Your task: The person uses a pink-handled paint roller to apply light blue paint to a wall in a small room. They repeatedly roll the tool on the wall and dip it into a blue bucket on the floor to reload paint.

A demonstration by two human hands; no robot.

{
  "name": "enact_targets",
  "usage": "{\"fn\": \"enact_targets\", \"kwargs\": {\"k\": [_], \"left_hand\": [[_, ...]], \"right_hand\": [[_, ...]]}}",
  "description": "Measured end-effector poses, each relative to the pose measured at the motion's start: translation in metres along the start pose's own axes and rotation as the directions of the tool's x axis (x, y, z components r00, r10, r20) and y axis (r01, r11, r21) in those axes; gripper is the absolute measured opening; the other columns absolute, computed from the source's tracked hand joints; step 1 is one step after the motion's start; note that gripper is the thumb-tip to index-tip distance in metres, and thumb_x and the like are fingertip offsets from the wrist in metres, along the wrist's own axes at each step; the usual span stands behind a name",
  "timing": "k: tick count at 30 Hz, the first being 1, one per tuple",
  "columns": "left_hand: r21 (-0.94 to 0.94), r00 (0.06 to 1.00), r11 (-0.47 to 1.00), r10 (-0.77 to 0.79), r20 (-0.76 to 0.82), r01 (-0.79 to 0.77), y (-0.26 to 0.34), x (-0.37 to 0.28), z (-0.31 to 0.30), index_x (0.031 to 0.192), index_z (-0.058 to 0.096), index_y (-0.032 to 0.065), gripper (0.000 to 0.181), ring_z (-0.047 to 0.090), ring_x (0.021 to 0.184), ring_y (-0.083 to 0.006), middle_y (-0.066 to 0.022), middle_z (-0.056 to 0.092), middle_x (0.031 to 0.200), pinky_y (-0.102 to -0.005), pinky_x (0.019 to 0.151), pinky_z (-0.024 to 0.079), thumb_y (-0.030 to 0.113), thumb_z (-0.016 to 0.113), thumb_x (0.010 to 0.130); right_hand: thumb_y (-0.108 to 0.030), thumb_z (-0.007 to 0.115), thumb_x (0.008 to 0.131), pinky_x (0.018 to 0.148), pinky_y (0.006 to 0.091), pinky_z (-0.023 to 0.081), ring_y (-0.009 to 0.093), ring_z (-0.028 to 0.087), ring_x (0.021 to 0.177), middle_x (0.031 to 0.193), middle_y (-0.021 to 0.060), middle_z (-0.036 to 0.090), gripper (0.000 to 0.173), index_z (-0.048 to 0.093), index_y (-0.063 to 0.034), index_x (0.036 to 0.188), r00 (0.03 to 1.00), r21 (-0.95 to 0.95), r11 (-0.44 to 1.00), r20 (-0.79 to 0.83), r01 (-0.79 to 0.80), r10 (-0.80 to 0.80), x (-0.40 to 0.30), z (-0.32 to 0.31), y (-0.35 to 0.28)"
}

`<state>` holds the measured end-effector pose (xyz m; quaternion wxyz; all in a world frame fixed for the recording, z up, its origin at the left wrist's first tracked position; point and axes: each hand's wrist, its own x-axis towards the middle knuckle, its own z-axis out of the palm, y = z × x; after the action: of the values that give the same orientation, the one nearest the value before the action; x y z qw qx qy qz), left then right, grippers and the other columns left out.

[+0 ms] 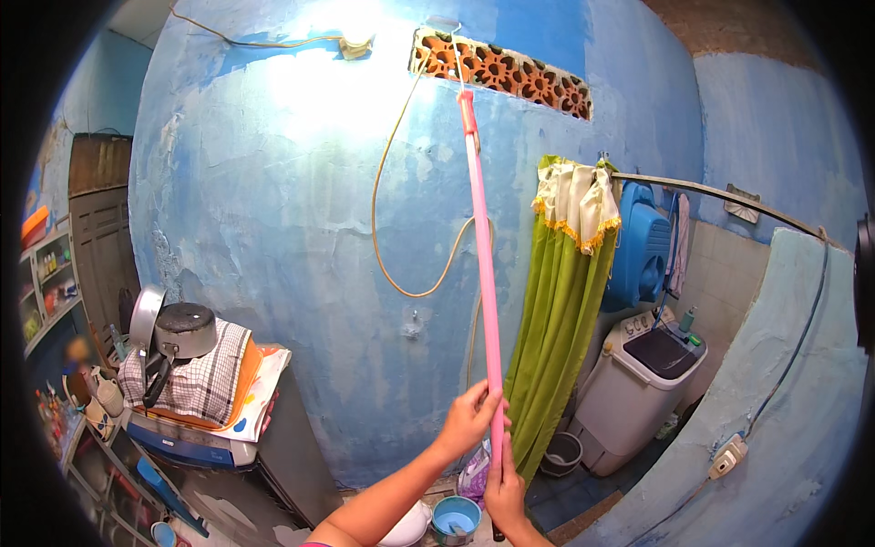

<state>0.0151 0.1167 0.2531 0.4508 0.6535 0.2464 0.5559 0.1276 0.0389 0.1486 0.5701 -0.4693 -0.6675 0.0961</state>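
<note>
Both my hands grip a long pink pole (482, 239), my left hand (472, 414) just above my right hand (506, 487) near its lower end. A red handle (467, 113) and a thin metal rod extend from its top. That rod bends at a paint roller (436, 22), which lies against the blue wall (328, 198) at the upper edge of a terracotta vent block row (506, 72). Bright glare partly washes out the roller's surroundings. Below my hands, a bucket of light blue paint (456, 516) stands on the floor.
A yellowish cable (374, 225) loops down the wall behind the pole. Close on the right hang a green curtain (557, 294) and its rod (711, 195), with a washing machine (639, 383) beyond. Pots (186, 331) sit atop a refrigerator (184, 448) at left.
</note>
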Motion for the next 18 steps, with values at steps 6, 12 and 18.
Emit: {"fn": "enact_targets", "kwargs": {"k": [6, 12, 18], "left_hand": [[-0.001, 1.000, 1.000, 0.003, -0.023, -0.003, 0.008, 0.008, -0.004, 0.117, 0.054, -0.0020, 0.032, 0.068, 0.073, -0.0161, -0.0082, 0.063, 0.089, -0.0269, 0.063, 0.055, 0.026, 0.050, 0.102], [0.061, 0.999, 0.998, 0.010, -0.047, -0.007, -0.020, -0.010, 0.003, 0.113, 0.055, -0.0019, 0.028, 0.068, 0.072, -0.0150, -0.0070, 0.064, 0.086, -0.0278, 0.064, 0.055, 0.023, 0.050, 0.102], [-0.033, 0.998, 0.998, 0.055, -0.003, -0.055, 0.013, 0.024, 0.017, 0.111, 0.055, -0.0025, 0.027, 0.066, 0.071, -0.0138, -0.0062, 0.062, 0.087, -0.0267, 0.064, 0.054, 0.023, 0.049, 0.103]], "right_hand": [[-0.012, 0.042, 0.101, 0.082, 0.0445, 0.051, 0.044, 0.064, 0.101, 0.115, 0.0301, 0.062, 0.049, 0.033, -0.0026, 0.148, 1.000, 0.055, 0.998, 0.011, -0.021, 0.021, 0.010, 0.001, -0.015], [-0.016, 0.043, 0.101, 0.072, 0.0417, 0.052, 0.036, 0.067, 0.083, 0.100, 0.0249, 0.066, 0.049, 0.035, -0.0056, 0.148, 0.991, -0.046, 0.994, -0.083, 0.099, -0.103, -0.007, 0.013, 0.018], [-0.018, 0.046, 0.101, 0.069, 0.0365, 0.052, 0.027, 0.067, 0.074, 0.089, 0.0204, 0.067, 0.048, 0.039, -0.0117, 0.148, 0.994, 0.075, 0.997, -0.108, -0.020, 0.028, 0.022, -0.014, -0.014]]}}
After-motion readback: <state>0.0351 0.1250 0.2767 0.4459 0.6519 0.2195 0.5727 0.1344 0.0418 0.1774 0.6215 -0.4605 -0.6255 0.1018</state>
